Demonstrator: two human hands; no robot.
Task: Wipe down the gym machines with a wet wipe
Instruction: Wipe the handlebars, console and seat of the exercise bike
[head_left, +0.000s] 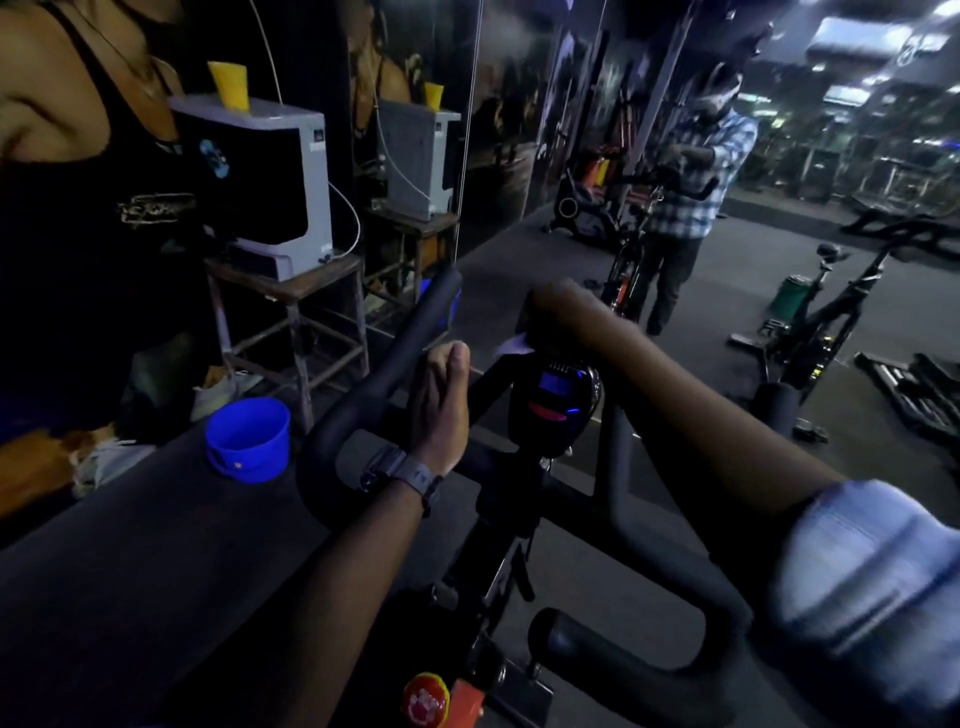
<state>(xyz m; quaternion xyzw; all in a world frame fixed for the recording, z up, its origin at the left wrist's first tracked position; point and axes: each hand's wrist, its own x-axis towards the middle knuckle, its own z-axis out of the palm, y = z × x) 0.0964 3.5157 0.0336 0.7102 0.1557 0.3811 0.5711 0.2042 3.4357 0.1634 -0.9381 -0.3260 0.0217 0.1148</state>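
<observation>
I stand over a black exercise bike whose curved handlebar (363, 405) runs up to the left of a small console (558, 400) with a lit blue screen. My left hand (439, 410), a watch on its wrist, curls round the handlebar's bar beside the console. My right hand (550, 317) is bent over the top of the console and presses a pale wet wipe (511, 344) against it; a corner of the wipe sticks out to the left. The fingers of the right hand are hidden behind the console.
A blue bucket (248, 439) sits on the floor left of the bike. Behind it a grey machine (270, 192) stands on a metal stool (296, 317). A mirror wall ahead reflects me and the bike. Another black bike (831, 312) stands to the right.
</observation>
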